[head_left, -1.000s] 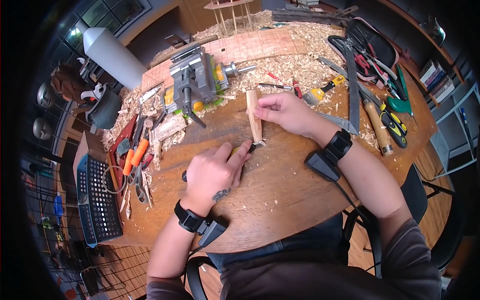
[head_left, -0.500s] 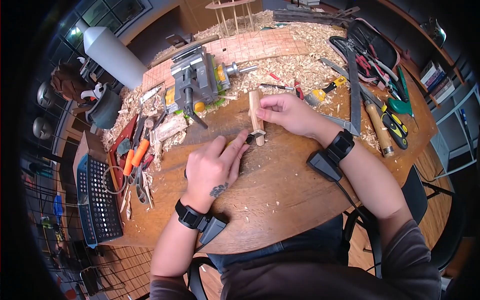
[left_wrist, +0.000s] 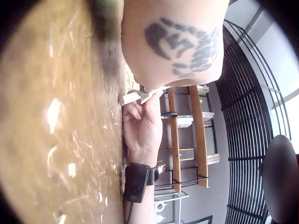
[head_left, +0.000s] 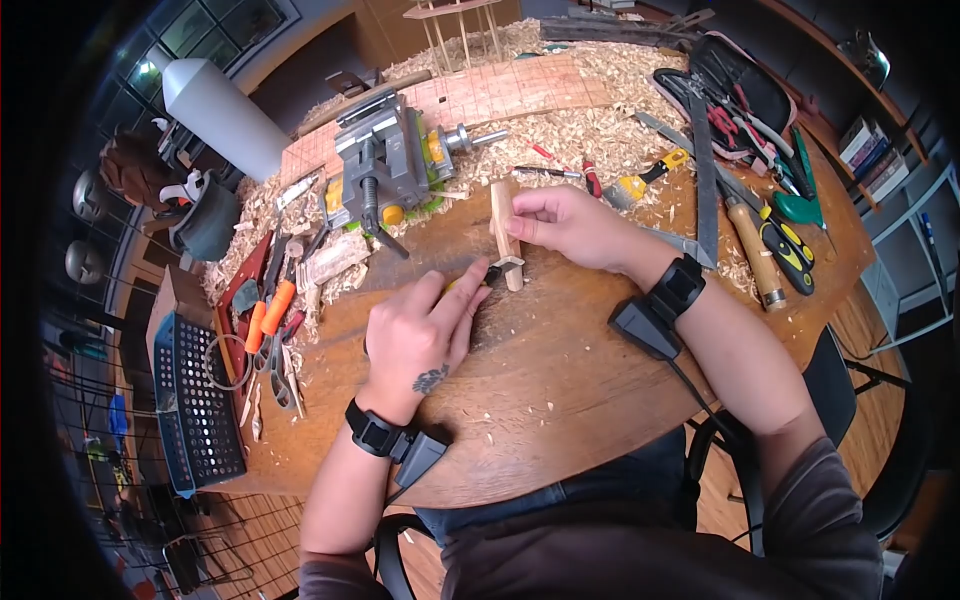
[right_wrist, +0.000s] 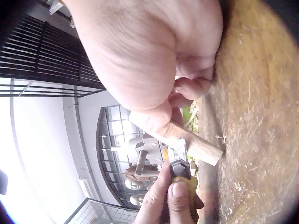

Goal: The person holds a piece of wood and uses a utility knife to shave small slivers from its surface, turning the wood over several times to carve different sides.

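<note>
Wooden stick (head_left: 500,208) is slanting over the tabletop (head_left: 580,370), my right hand (head_left: 572,226) pinching it; my left hand (head_left: 412,328) is gripping a knife (right_wrist: 180,169), its blade (right_wrist: 177,148) now sitting higher up from the lower tip, suggesting a fresh stroke.

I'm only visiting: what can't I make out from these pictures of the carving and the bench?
- Most of the yellow-and-black knife's handle: head view, covered by the left hand.
- Part of the pale, straight-sided wooden stick: right wrist view, covered by the right hand.
- Top of the reddish wooden stand on thin legs: head view, cut off by the upper edge.
- Titles of the stacked books: head view, too small.
</note>
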The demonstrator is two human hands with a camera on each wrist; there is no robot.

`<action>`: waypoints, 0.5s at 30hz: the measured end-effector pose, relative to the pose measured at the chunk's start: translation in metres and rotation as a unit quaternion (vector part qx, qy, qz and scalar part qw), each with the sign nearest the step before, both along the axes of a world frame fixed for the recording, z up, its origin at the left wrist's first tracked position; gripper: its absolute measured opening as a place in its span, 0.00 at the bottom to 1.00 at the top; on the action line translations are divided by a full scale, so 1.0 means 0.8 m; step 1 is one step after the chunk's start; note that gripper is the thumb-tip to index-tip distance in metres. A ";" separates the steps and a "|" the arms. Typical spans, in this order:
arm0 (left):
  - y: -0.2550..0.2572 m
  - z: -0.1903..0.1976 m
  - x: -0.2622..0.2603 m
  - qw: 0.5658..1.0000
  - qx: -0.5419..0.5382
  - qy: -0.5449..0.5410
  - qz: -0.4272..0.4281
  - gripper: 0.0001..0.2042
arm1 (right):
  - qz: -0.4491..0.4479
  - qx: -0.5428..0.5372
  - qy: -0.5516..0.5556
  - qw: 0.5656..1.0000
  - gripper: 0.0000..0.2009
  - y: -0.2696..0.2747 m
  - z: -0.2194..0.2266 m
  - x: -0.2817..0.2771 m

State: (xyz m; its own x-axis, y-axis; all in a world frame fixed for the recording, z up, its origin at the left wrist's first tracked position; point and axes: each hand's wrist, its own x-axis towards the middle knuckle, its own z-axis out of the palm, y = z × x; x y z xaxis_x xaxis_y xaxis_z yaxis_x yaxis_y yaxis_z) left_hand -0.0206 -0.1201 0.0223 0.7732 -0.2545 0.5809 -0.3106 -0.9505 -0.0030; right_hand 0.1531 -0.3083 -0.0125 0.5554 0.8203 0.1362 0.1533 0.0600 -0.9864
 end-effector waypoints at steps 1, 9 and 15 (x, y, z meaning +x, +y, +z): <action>0.000 0.001 -0.001 1.000 0.002 0.003 -0.006 0.16 | 0.007 -0.021 0.002 1.000 0.12 -0.002 0.001 0.002; -0.004 0.002 -0.007 0.997 0.049 0.041 -0.045 0.17 | 0.016 -0.051 -0.014 0.998 0.15 -0.003 0.005 0.002; 0.002 -0.002 -0.003 1.000 -0.003 0.008 -0.020 0.17 | 0.012 0.002 -0.001 1.000 0.14 0.000 0.000 0.001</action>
